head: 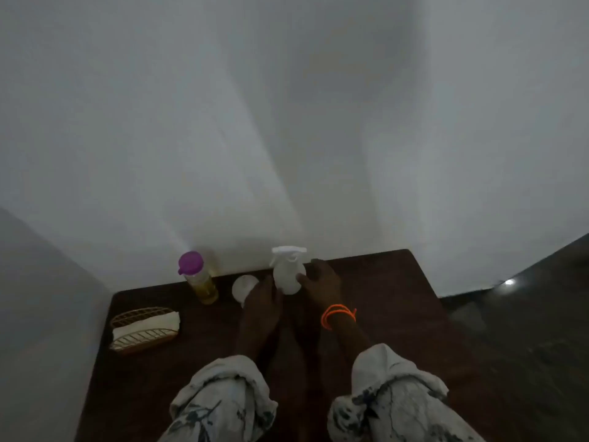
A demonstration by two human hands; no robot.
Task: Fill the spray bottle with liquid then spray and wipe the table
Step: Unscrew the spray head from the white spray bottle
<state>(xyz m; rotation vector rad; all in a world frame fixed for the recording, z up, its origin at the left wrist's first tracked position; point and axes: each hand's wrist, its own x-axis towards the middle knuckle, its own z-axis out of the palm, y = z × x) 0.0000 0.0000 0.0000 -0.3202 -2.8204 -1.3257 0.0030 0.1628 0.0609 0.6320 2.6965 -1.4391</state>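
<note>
From my remote seat, at the far left of the dark table (366, 314) I see a wire basket (143, 330) holding folded cloths (153, 325), which I take for the wipes. Next along, by the wall, stands a bottle of yellow liquid (204, 283) with its purple cap (190, 262) on, and just right of it a small white round thing (243, 288) I cannot identify, partly behind my left hand (263, 298).

That left hand reaches to the lower left side of the white spray bottle (287, 275); it seems to touch it, but in this dim view I cannot tell whether the fingers curl round it. The spray bottle stands upright near the back edge, trigger head fitted. My right hand (320, 280) wraps its right flank, fingers curled about the body.

I judge this the opening step: steadying the spray bottle to unscrew its head. Next calls for twisting that head off, then uncapping the yellow liquid. Nothing blocks the way, though the round thing sits close to my left hand.
</note>
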